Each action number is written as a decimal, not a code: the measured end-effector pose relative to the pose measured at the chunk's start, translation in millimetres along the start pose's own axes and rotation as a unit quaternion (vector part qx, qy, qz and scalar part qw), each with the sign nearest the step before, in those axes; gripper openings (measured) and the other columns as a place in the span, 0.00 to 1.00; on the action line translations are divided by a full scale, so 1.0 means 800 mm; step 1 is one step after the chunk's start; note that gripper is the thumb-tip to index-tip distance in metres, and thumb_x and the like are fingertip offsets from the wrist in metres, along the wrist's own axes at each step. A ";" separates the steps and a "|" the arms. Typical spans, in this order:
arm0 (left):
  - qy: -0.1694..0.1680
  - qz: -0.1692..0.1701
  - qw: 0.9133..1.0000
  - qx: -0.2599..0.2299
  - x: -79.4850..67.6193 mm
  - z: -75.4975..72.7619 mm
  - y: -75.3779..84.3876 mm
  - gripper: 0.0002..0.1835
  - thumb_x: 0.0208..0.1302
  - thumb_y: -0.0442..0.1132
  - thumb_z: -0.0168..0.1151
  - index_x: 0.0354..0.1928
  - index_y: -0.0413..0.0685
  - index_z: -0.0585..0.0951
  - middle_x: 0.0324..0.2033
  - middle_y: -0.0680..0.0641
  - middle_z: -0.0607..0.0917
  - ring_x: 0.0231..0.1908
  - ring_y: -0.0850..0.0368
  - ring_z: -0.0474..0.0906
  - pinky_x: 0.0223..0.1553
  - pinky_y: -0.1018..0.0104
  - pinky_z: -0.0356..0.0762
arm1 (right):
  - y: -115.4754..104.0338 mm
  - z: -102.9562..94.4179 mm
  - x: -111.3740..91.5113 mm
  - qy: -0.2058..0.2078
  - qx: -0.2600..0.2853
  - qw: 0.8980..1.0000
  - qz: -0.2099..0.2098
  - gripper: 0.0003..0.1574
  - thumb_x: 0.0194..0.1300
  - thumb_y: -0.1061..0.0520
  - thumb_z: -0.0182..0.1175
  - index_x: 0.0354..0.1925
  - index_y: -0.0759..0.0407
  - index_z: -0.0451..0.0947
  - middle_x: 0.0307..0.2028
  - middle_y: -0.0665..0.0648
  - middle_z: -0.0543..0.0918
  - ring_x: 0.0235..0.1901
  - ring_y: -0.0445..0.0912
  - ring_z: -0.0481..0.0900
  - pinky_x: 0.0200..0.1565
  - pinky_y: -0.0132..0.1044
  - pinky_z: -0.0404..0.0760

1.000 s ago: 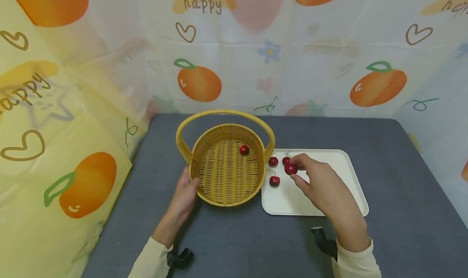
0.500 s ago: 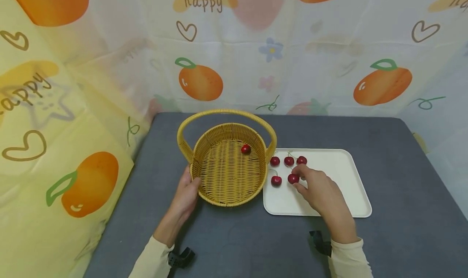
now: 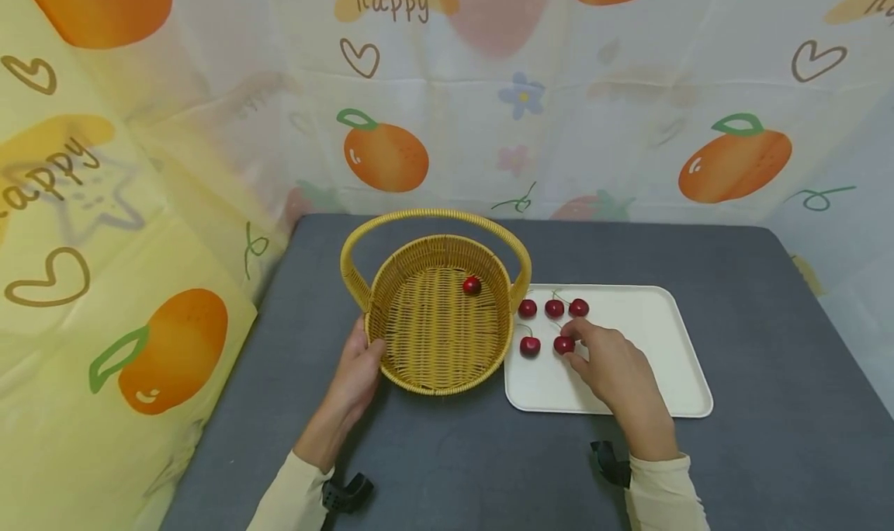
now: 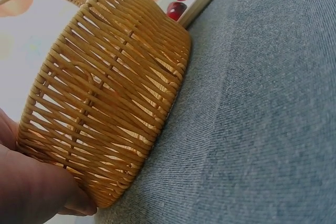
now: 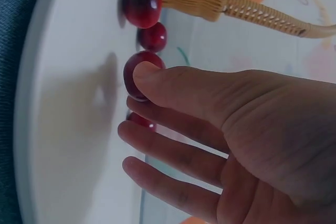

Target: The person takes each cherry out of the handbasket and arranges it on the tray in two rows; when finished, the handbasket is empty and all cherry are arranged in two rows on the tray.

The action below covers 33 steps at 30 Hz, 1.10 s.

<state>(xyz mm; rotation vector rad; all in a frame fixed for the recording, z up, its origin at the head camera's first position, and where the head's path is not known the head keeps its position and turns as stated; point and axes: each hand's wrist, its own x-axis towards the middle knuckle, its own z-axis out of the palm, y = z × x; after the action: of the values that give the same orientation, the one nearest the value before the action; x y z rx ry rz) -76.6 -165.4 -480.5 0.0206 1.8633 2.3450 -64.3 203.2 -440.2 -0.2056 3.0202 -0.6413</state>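
My left hand (image 3: 355, 380) grips the near left side of a yellow woven basket (image 3: 391, 360) with an arched handle. One dark red cherry (image 3: 472, 286) lies inside it. To the right, my right hand (image 3: 618, 372) pinches another cherry (image 5: 142, 77) between thumb and forefinger over a white tray (image 3: 628, 314); its shadow on the tray lies apart from it. The other fingers extend below in the right wrist view. Several more cherries with stems sit on the tray, including one (image 3: 530, 347) in front and one (image 3: 578, 307) behind the hand.
The basket's right rim overlaps the tray's left edge. Both stand on a grey cloth-covered table (image 3: 461, 461). A printed curtain (image 3: 447, 112) hangs behind the table and along the left side.
My right hand has moved towards me with the pinched cherry, uncovering a cherry in the tray's back row. The left hand keeps its grip on the basket.
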 end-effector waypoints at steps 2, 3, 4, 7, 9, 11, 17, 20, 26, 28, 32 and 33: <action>0.001 0.002 1.000 0.003 0.000 0.000 0.000 0.38 0.73 0.20 0.35 0.83 0.40 0.46 0.79 0.34 0.58 0.78 0.42 0.53 0.76 0.44 0.53 | 0.001 0.002 0.001 -0.006 -0.001 1.000 0.005 0.18 0.63 0.61 0.75 0.50 0.56 0.83 0.40 0.59 0.90 0.42 0.56 0.86 0.45 0.58 0.85; 0.002 0.002 1.000 0.003 0.000 -0.001 0.000 0.38 0.73 0.20 0.35 0.83 0.40 0.46 0.79 0.34 0.58 0.78 0.42 0.53 0.76 0.44 0.53 | 0.001 0.003 0.002 -0.009 -0.001 1.000 0.008 0.18 0.63 0.61 0.75 0.51 0.56 0.83 0.40 0.59 0.89 0.41 0.55 0.85 0.45 0.57 0.85; 0.002 0.000 1.000 0.004 0.000 -0.001 0.000 0.38 0.73 0.20 0.35 0.83 0.40 0.46 0.79 0.35 0.58 0.78 0.42 0.53 0.76 0.44 0.53 | 0.001 0.004 0.002 -0.013 -0.001 1.000 0.012 0.19 0.63 0.61 0.75 0.52 0.56 0.83 0.40 0.59 0.89 0.40 0.54 0.84 0.45 0.57 0.85; 0.004 -0.003 1.000 0.005 -0.002 -0.003 -0.001 0.38 0.73 0.20 0.35 0.83 0.41 0.46 0.79 0.35 0.58 0.77 0.43 0.53 0.75 0.46 0.54 | 0.000 0.007 0.003 -0.023 0.001 1.000 0.019 0.20 0.63 0.61 0.75 0.53 0.58 0.83 0.40 0.59 0.89 0.38 0.52 0.83 0.44 0.56 0.85; 0.004 -0.002 1.000 0.004 -0.002 -0.003 -0.002 0.38 0.73 0.20 0.35 0.83 0.41 0.46 0.78 0.35 0.58 0.77 0.43 0.53 0.75 0.47 0.55 | 0.000 0.007 0.004 -0.023 0.001 1.000 0.021 0.20 0.63 0.61 0.75 0.53 0.58 0.83 0.40 0.60 0.89 0.37 0.52 0.83 0.43 0.55 0.85; 0.003 -0.001 1.000 0.002 -0.002 -0.003 -0.002 0.38 0.73 0.20 0.35 0.83 0.40 0.46 0.78 0.35 0.58 0.77 0.43 0.54 0.75 0.47 0.56 | -0.001 0.007 0.005 -0.023 -0.001 0.999 0.023 0.20 0.63 0.61 0.75 0.53 0.59 0.83 0.39 0.59 0.89 0.37 0.52 0.82 0.43 0.55 0.85; 0.003 -0.002 1.000 0.003 -0.001 -0.001 -0.001 0.37 0.74 0.21 0.36 0.83 0.40 0.47 0.77 0.33 0.60 0.76 0.41 0.55 0.74 0.48 0.58 | 0.001 0.006 0.007 -0.026 -0.008 0.999 0.022 0.20 0.63 0.61 0.75 0.53 0.59 0.83 0.39 0.59 0.89 0.35 0.52 0.81 0.42 0.54 0.84; 0.003 -0.001 1.000 0.004 -0.001 0.000 0.001 0.36 0.75 0.21 0.36 0.83 0.40 0.48 0.77 0.33 0.60 0.76 0.41 0.56 0.73 0.48 0.59 | 0.001 0.006 0.008 -0.026 -0.008 0.999 0.018 0.20 0.64 0.61 0.75 0.53 0.59 0.83 0.41 0.61 0.89 0.37 0.53 0.83 0.43 0.56 0.84; 0.006 -0.001 1.000 0.003 0.000 0.001 0.001 0.35 0.75 0.21 0.36 0.82 0.39 0.48 0.76 0.32 0.61 0.75 0.41 0.57 0.73 0.48 0.60 | -0.002 0.003 0.008 -0.032 -0.014 0.999 0.019 0.24 0.63 0.60 0.75 0.57 0.61 0.82 0.43 0.63 0.89 0.40 0.54 0.85 0.45 0.58 0.85; 0.007 -0.002 1.000 0.004 0.000 0.000 0.001 0.35 0.75 0.21 0.36 0.82 0.39 0.49 0.76 0.32 0.61 0.75 0.41 0.57 0.72 0.48 0.60 | -0.005 0.000 0.009 -0.033 -0.018 0.999 0.022 0.25 0.63 0.60 0.75 0.57 0.61 0.82 0.42 0.61 0.89 0.38 0.53 0.84 0.43 0.56 0.85; 0.009 -0.004 1.000 0.005 0.000 0.000 0.001 0.34 0.75 0.21 0.36 0.81 0.39 0.49 0.75 0.32 0.61 0.74 0.41 0.58 0.72 0.48 0.61 | -0.016 -0.009 0.009 -0.030 -0.020 0.999 0.024 0.25 0.65 0.58 0.75 0.58 0.61 0.82 0.42 0.62 0.89 0.37 0.53 0.83 0.40 0.55 0.85; 0.009 -0.005 1.000 0.005 -0.001 0.000 0.001 0.34 0.76 0.21 0.36 0.81 0.39 0.49 0.75 0.32 0.61 0.74 0.41 0.58 0.71 0.48 0.61 | -0.019 -0.013 0.008 -0.027 -0.022 0.999 0.023 0.25 0.65 0.58 0.74 0.59 0.61 0.82 0.44 0.63 0.89 0.37 0.54 0.84 0.40 0.56 0.85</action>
<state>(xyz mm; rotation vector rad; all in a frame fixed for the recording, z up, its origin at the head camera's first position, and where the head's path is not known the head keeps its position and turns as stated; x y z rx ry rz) -76.3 -165.9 -479.8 -0.0075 1.8799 2.3365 -69.7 192.4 -424.6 -0.1530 2.9803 -0.5583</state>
